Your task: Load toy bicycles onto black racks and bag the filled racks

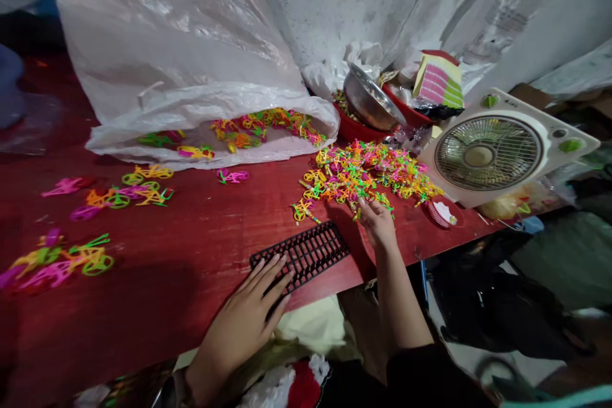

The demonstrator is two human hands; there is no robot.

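My left hand [248, 319] lies flat with fingers stretched out, its fingertips resting on the near-left end of a black abacus [306, 254] at the front edge of the red table [191, 248]. My right hand [377, 223] reaches into the near edge of a pile of small neon plastic parts [368, 175] in yellow, green, pink and orange. Its fingertips pinch together at the pile; what they hold is too small to name.
A big clear plastic bag [191, 76] with more bright parts spilling from its mouth lies at the back. Assembled toy bicycles [138, 188] are scattered on the left. A white box fan [497, 150] lies tilted at the right edge, behind it a red basin [363, 131] holding a steel bowl [370, 99].
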